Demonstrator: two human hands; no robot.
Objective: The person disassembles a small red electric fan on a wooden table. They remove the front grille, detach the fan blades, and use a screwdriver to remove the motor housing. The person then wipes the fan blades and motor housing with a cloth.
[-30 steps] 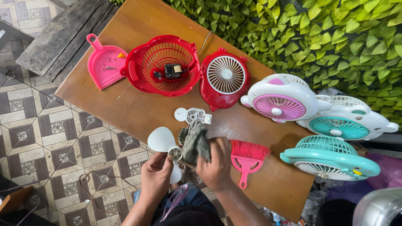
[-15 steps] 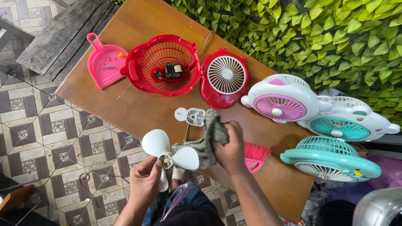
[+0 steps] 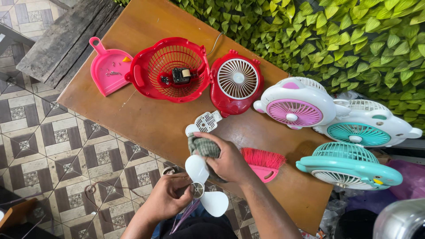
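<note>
While left hand [image 3: 166,201] grips white fan blade [image 3: 204,188] past table edge [image 3: 146,152], right hand [image 3: 228,161] clutches cloth [image 3: 201,147].

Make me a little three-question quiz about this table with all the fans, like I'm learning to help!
1. True or false: the right hand presses a checked cloth against the white fan blade.
2. What lies inside the pink dustpan? A) small screws B) a sponge C) nothing at all
3. Fill in: the left hand grips the blade by its ____.

Key
1. True.
2. A. Small metal screws lie in it.
3. Hub, the round middle part.
</note>
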